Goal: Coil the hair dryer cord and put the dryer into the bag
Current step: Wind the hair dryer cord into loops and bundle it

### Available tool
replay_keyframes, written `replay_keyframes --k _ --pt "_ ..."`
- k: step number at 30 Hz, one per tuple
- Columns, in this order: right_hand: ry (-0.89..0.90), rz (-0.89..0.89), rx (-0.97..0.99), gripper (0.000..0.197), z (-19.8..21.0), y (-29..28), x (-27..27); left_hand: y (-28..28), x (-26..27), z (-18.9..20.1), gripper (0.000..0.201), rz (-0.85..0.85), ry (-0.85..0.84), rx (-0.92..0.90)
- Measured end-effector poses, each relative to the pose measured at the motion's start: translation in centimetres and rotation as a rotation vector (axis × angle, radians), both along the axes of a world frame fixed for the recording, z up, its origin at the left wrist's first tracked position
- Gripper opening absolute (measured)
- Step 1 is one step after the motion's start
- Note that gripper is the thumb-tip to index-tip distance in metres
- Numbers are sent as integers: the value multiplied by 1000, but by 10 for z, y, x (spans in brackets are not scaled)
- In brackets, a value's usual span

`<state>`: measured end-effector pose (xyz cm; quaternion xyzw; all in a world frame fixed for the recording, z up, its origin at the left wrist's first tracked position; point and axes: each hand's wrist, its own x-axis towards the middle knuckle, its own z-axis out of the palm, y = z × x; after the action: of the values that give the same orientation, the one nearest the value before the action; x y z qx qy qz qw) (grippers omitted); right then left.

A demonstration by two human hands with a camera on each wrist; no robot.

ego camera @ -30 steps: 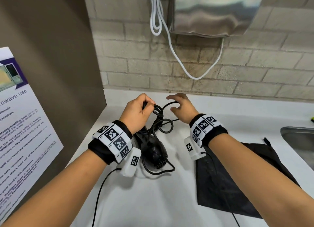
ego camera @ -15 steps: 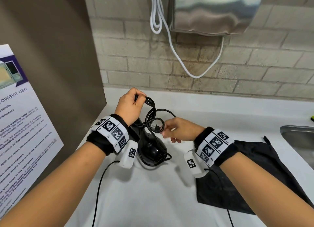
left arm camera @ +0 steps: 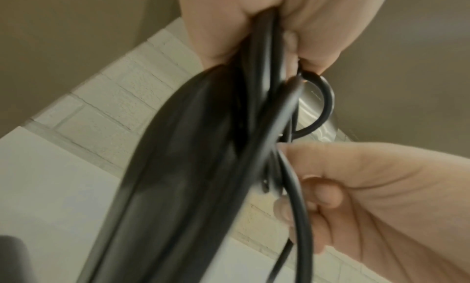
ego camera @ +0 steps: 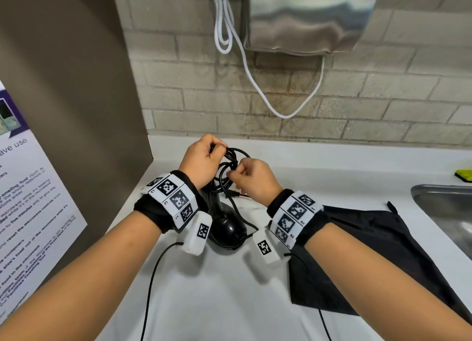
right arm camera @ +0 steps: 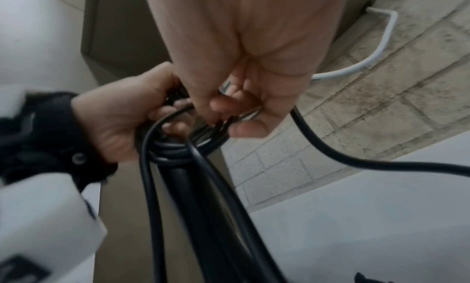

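The right hand [ego camera: 251, 180], which half a second ago was lower, is now pinching the cord [ego camera: 231, 162] just beside the left hand [ego camera: 201, 162], whose curled fingers are gripping the coils. The dryer [ego camera: 227, 228] is lying below both wrists, the bag [ego camera: 378, 251] under the right forearm. The poster [ego camera: 25, 213] left of the left arm is probably reading "ave use".

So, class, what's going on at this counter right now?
A person is coiling the black cord of a hair dryer that lies on the white counter. The left hand grips the gathered loops; the right hand pinches another strand beside them. The black bag lies flat to the right, not yet used.
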<state>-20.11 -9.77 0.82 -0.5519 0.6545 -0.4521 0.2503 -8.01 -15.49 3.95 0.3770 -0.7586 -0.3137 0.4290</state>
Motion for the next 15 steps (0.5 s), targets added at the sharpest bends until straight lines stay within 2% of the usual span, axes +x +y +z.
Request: replay_keyframes --k 4,6,7,8,10,11,12,13,15 --pt "153 -127 -109 31 -3 -7 6 1 -3 1 14 -33 34 40" --pt "108 -185 -168 27 -3 -9 5 3 -2 2 12 -71 52 89" --pt "69 -181 -199 33 -4 -12 2 3 -1 1 14 -89 56 109" --pt "65 -128 -227 44 -4 -14 -2 4 -1 1 16 -110 64 126" --pt "103 108 -236 74 -2 -19 -4 5 -1 -1 23 -143 77 139" --pt "55 224 -211 79 2 -20 -3 6 -2 -3 25 -146 84 137" --pt "-5 301 -170 73 5 -21 -4 6 -2 -3 26 -144 97 138" --pt "-22 322 -115 59 10 -21 -5 6 -1 -3 27 -137 113 141" --pt "76 313 23 39 18 -23 -9 6 2 -3 28 -113 132 142"
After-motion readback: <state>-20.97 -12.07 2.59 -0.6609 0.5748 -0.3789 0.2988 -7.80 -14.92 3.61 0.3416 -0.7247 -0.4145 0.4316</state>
